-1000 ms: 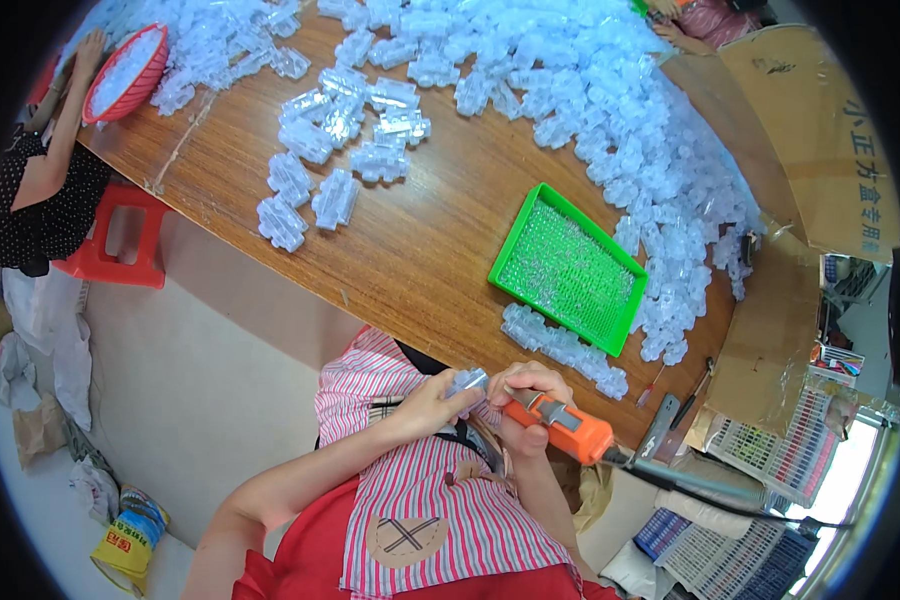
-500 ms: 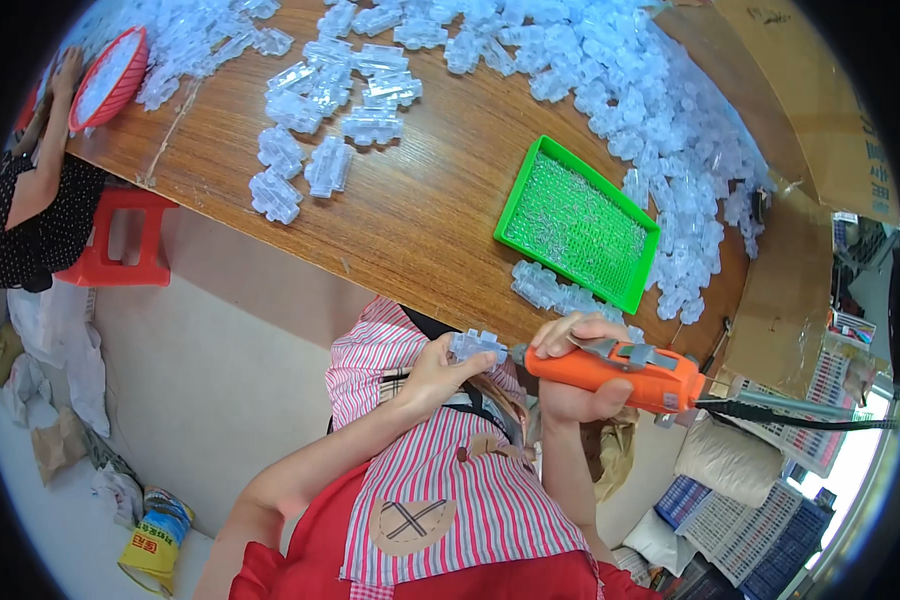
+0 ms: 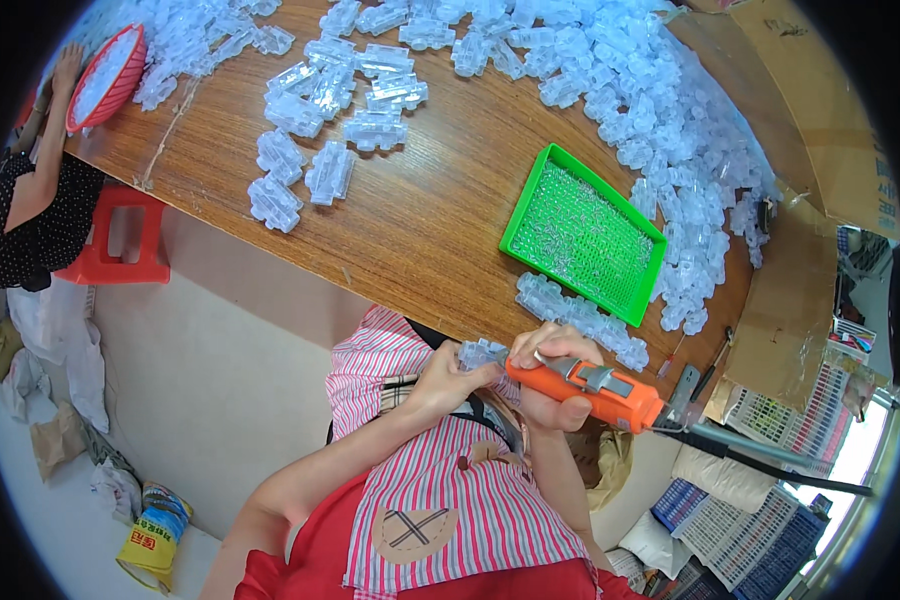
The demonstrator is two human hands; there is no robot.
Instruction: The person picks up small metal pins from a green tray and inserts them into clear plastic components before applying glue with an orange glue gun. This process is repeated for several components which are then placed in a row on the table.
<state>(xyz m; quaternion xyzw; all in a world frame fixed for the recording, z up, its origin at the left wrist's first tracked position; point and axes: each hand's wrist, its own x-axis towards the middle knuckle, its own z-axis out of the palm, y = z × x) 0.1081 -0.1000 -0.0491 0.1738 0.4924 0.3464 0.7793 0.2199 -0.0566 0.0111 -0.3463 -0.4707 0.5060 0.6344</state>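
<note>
Close to the table's front edge, my left hand (image 3: 445, 384) is closed around a clear plastic part (image 3: 477, 353), gripping it above my lap. My right hand (image 3: 562, 345) wraps round an orange power screwdriver (image 3: 615, 400), whose nose points left at that part. The tip and the contact spot are hidden behind my fingers. Beyond the hands lies a green tray (image 3: 620, 265) scattered with small metal pieces that look like screws. A row of clear plastic parts (image 3: 582, 318) lies along the tray's near side.
Clear parts heap (image 3: 670, 150) at the table's right, with several more (image 3: 375, 130) at the left. A cable trails right from the tool, near a cardboard sheet (image 3: 780, 310). Far left, another person's hand (image 3: 67, 68) is beside a red basket (image 3: 130, 95); a red stool (image 3: 130, 235) stands below.
My right hand and the screwdriver have moved slightly left, closer to the plastic part, and the tool's rear end has dipped. The left hand keeps its hold, shifted slightly right.
</note>
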